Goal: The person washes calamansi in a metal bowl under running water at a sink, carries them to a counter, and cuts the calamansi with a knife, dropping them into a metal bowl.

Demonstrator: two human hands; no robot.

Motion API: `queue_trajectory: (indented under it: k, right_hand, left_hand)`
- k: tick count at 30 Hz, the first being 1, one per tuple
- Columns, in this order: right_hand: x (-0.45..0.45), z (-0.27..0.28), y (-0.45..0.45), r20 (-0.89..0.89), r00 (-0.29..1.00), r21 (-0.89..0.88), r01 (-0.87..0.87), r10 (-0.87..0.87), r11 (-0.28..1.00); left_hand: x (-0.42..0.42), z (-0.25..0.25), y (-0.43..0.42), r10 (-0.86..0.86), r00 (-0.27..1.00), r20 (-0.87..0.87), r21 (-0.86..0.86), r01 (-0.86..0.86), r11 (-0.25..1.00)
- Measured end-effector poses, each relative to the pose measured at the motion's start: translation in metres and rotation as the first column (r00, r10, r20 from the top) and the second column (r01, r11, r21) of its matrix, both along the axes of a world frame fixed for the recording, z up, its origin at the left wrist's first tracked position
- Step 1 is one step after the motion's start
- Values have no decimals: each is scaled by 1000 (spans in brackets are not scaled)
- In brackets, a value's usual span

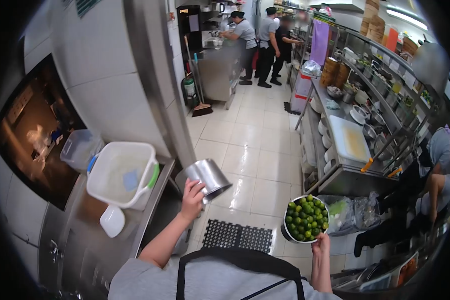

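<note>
My left hand [193, 200] grips a shiny metal pot [208, 179], which is tilted on its side beside the steel counter's edge. Its inside is turned away, so I cannot see what it holds. On the other side, my right hand [322, 243] holds the near rim of a round container [287, 234] filled with small green citrus fruits [306, 217]. Both vessels are held up in the air above the tiled floor.
On the left steel counter [80, 240] stand a white basin [101, 187], a clear plastic box [80, 149] and a small white dish [112, 221]. A black mat [237, 236] lies ahead. Bagged greens [341, 212] sit below the right worktable. Several co-workers stand around.
</note>
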State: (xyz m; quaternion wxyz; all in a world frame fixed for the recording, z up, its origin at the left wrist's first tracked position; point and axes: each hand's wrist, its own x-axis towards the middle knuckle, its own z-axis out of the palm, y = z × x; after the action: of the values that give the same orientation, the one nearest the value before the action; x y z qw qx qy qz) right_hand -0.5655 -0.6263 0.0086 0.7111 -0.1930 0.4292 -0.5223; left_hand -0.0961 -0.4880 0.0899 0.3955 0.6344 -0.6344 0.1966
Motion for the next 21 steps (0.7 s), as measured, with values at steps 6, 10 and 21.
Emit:
queue_trajectory:
  k: [6,10,21]
  right_hand:
    - [8,3,-85,64,987,-50,153,-150,987]
    - [23,-1,-140,45,969,58,239,-241,969]
    - [94,-5,-327,32,937,108,343,-348,933]
  left_hand:
    - [35,-45,-90,120,993,-24,78,-117,990]
    - [77,-50,-158,202,945,-256,38,-199,979]
    - [232,-27,-450,424,904,-48,-102,-427,898]
